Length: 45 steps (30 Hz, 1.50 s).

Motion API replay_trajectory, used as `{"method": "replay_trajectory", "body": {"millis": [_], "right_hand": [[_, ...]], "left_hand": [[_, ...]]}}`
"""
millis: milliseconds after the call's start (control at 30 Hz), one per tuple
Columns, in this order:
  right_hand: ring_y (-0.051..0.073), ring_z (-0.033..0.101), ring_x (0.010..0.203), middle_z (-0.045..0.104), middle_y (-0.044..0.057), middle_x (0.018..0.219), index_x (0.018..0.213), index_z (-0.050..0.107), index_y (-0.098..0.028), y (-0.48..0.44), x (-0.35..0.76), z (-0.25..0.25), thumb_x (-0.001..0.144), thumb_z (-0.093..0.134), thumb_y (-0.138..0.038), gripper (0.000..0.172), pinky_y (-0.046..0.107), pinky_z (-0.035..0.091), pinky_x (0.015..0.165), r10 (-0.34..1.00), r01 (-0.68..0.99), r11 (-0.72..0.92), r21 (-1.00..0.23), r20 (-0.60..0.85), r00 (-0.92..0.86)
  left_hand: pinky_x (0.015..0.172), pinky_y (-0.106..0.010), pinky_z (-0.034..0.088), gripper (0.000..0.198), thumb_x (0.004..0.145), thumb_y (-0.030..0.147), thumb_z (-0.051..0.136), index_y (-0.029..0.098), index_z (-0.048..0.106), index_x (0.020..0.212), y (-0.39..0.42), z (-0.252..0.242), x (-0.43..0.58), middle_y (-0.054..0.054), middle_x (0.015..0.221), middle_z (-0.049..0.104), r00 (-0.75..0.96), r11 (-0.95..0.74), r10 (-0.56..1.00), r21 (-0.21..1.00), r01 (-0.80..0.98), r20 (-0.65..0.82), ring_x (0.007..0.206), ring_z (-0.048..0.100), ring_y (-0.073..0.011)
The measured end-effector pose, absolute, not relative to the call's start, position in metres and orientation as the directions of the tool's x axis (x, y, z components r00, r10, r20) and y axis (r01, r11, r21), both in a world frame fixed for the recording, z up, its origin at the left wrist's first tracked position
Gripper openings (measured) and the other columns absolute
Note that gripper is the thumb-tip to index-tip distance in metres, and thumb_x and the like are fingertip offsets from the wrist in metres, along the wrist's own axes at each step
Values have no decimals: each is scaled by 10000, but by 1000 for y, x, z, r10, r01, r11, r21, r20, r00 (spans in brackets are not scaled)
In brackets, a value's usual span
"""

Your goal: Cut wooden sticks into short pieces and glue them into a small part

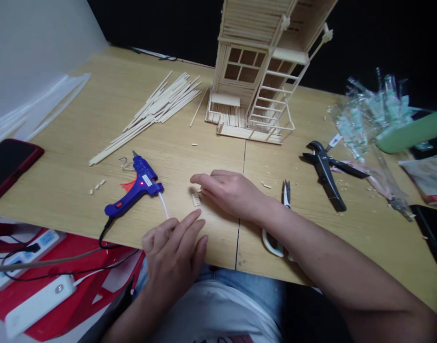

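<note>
My right hand (227, 190) is bent low over the table, its fingertips closed around what looks like a short wooden stick piece (199, 191). Just below those fingertips lies a tiny flat wooden grid (196, 199). My left hand (177, 245) rests at the table's front edge, fingers stretched toward the grid, holding nothing that I can see. Left of the hands, a blue hot glue gun (134, 188) with a lit red light leans on its wire stand, a clear glue stick (163, 205) in its back. Scissors (286, 195) lie partly under my right forearm.
A wooden stick model house (243, 85) with a ladder stands at the back. Beside it lies a pile of thin sticks (161, 105). Black cutters (325, 176), plastic wrappers (368, 114) and a green bottle (414, 131) are right; a phone (13, 164) and power strip (43, 245) left.
</note>
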State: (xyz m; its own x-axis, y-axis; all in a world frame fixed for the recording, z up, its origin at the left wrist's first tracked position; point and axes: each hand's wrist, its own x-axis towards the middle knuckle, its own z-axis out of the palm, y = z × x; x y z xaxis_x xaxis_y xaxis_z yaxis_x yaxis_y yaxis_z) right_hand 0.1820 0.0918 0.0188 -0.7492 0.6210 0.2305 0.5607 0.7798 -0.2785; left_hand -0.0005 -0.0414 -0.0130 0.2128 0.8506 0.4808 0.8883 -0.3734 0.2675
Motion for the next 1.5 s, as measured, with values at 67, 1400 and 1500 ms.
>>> {"method": "replay_trajectory", "body": {"millis": [67, 1400, 1500], "right_hand": [[184, 608, 802, 694, 67, 876, 1265, 592, -176, 92, 182, 18, 1055, 469, -178, 244, 273, 434, 715, 625, 562, 776, -287, 225, -748], [187, 602, 804, 678, 49, 827, 1237, 612, -187, 91, 181, 23, 1057, 451, -176, 242, 270, 422, 697, 608, 556, 789, -262, 204, -767], [185, 598, 803, 676, 45, 827, 1234, 613, -194, 91, 181, 23, 1058, 453, -181, 238, 267, 415, 693, 610, 558, 788, -261, 207, -765]], "left_hand": [[941, -453, 393, 283, 939, 267, 690, 253, 689, 1222, -41, -13, -1, -12, 1289, 759, 211, -374, 850, 271, 887, 483, 1028, 627, -278], [946, -454, 395, 285, 939, 276, 680, 249, 672, 1223, -41, -11, -1, -27, 1313, 748, 225, -371, 859, 259, 892, 459, 1040, 619, -282], [961, -457, 393, 276, 943, 280, 673, 253, 673, 1218, -41, -11, -1, -26, 1315, 746, 221, -366, 863, 262, 893, 454, 1049, 619, -286]]}}
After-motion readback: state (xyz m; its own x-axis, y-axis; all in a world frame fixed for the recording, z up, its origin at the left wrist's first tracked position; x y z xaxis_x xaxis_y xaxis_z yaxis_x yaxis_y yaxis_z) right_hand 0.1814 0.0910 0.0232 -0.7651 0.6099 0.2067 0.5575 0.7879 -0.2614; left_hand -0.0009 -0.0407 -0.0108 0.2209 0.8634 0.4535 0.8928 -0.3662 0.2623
